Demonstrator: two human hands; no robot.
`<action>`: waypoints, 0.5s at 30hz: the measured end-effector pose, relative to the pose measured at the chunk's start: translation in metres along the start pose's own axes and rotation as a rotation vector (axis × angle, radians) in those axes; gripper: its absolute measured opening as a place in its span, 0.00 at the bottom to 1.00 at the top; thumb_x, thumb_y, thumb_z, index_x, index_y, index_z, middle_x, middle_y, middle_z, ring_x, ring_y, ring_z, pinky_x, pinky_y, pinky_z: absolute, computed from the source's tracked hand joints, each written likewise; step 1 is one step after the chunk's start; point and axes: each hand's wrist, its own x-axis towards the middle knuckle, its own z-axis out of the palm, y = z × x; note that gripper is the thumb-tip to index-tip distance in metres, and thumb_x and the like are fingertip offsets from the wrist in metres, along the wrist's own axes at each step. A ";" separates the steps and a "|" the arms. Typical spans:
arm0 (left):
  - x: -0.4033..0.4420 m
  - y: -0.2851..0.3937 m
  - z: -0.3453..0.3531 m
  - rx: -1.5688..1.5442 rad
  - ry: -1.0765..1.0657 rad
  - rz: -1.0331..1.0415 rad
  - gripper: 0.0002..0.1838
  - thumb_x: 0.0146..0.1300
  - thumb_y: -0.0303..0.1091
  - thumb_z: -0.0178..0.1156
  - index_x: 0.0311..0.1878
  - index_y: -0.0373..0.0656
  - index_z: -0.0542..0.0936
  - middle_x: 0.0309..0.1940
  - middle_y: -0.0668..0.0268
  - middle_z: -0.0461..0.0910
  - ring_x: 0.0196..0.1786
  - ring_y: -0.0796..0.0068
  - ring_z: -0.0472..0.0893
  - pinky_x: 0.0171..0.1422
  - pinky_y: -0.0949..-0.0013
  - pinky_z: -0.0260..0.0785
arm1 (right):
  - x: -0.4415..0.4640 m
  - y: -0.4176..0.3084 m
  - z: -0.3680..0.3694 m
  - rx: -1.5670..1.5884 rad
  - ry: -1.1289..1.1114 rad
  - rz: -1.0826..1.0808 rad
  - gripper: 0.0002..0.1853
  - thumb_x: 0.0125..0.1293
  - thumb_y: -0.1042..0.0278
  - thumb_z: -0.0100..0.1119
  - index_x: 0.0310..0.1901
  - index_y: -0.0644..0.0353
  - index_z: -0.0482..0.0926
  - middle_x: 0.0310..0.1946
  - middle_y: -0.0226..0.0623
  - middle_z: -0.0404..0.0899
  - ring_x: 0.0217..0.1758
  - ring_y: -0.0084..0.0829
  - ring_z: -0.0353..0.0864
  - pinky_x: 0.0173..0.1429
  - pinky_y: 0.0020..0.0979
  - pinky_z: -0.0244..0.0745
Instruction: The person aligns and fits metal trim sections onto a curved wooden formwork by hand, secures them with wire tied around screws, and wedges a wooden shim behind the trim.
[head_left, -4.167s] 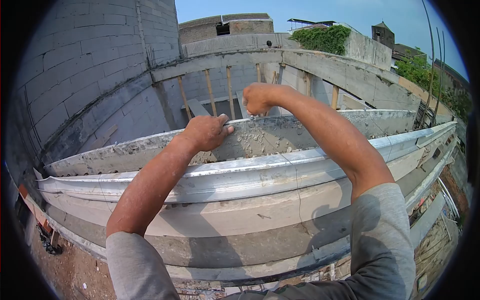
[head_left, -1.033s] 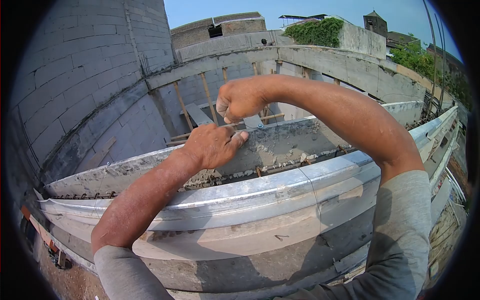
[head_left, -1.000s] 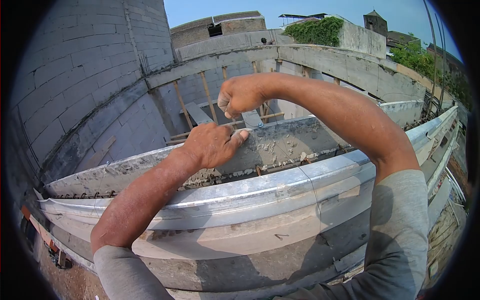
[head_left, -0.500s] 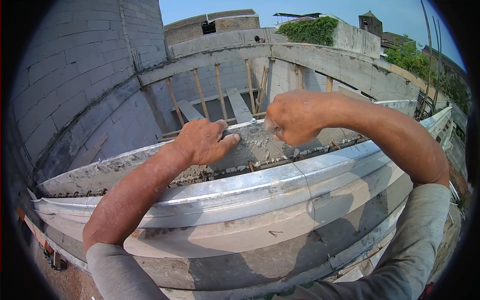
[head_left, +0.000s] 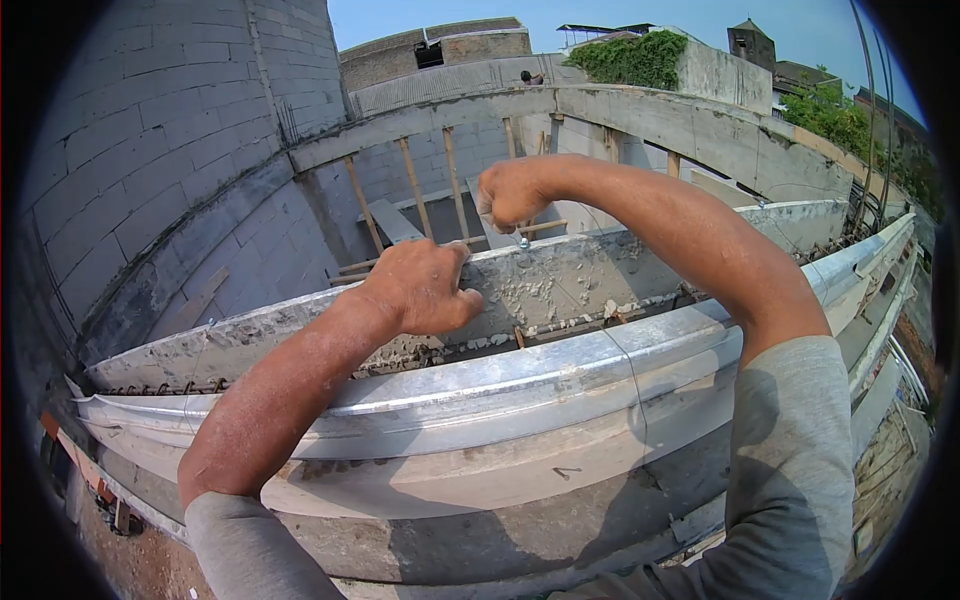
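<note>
My left hand (head_left: 425, 288) lies over the top edge of the far formwork board (head_left: 600, 262), fingers curled behind it and thumb on the near face. My right hand (head_left: 514, 196) is a closed fist held above the board's edge, up and right of my left hand. Whatever it may hold is hidden. Just below it, a small shiny metal piece (head_left: 524, 243) sits on the board's edge. A thin wire (head_left: 630, 370) crosses the near metal channel (head_left: 560, 365). Steel reinforcing bars (head_left: 470, 345) run in the gap between board and channel.
Below the channel are pale ledges with a bent nail (head_left: 567, 472). Behind the board, wooden props (head_left: 455, 185) stand under a concrete beam (head_left: 400, 137). A block wall (head_left: 160, 120) rises at left. Upright rods (head_left: 885, 120) stand at right. A person (head_left: 531, 77) is far off.
My right hand has moved left and up, from right of the shiny metal piece to above it. My left hand stays on the board's edge. The view has shifted slightly.
</note>
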 end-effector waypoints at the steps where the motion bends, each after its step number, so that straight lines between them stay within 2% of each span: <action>1: 0.000 0.000 0.003 -0.001 0.018 0.011 0.22 0.47 0.41 0.55 0.36 0.28 0.77 0.14 0.52 0.75 0.20 0.55 0.78 0.33 0.54 0.73 | -0.009 0.013 -0.005 0.013 -0.005 0.029 0.04 0.47 0.73 0.58 0.23 0.65 0.78 0.19 0.40 0.76 0.25 0.37 0.73 0.32 0.40 0.66; 3: 0.001 -0.004 0.005 0.005 0.070 0.044 0.22 0.47 0.41 0.55 0.37 0.28 0.78 0.14 0.52 0.75 0.20 0.56 0.79 0.34 0.54 0.72 | -0.036 0.031 -0.008 0.058 0.020 0.091 0.04 0.48 0.72 0.59 0.24 0.64 0.79 0.20 0.40 0.78 0.25 0.38 0.74 0.33 0.40 0.68; 5: 0.002 -0.005 0.004 0.007 0.035 0.047 0.22 0.47 0.41 0.56 0.37 0.27 0.78 0.14 0.52 0.75 0.20 0.56 0.79 0.33 0.54 0.73 | -0.070 0.033 -0.008 0.127 0.063 0.150 0.04 0.50 0.72 0.59 0.26 0.63 0.79 0.21 0.41 0.79 0.25 0.40 0.74 0.34 0.42 0.69; 8: 0.003 -0.006 0.004 0.019 0.056 0.055 0.22 0.47 0.40 0.56 0.37 0.27 0.78 0.14 0.51 0.76 0.21 0.56 0.80 0.35 0.55 0.73 | -0.107 -0.004 0.005 -0.154 0.131 0.136 0.04 0.53 0.74 0.57 0.27 0.63 0.80 0.22 0.43 0.79 0.25 0.40 0.75 0.35 0.45 0.70; 11: 0.001 -0.005 0.005 0.006 0.053 0.033 0.21 0.47 0.39 0.57 0.37 0.28 0.78 0.16 0.50 0.77 0.23 0.55 0.81 0.38 0.56 0.75 | -0.120 -0.058 -0.003 -0.291 -0.034 0.161 0.05 0.52 0.76 0.53 0.28 0.64 0.79 0.23 0.47 0.79 0.26 0.42 0.77 0.36 0.48 0.70; 15: 0.000 -0.002 0.001 0.048 0.037 0.042 0.19 0.48 0.37 0.57 0.38 0.29 0.78 0.19 0.50 0.78 0.27 0.54 0.82 0.41 0.56 0.75 | -0.080 -0.068 -0.015 -0.154 -0.105 -0.018 0.07 0.49 0.77 0.51 0.28 0.65 0.80 0.23 0.49 0.79 0.28 0.44 0.79 0.37 0.47 0.71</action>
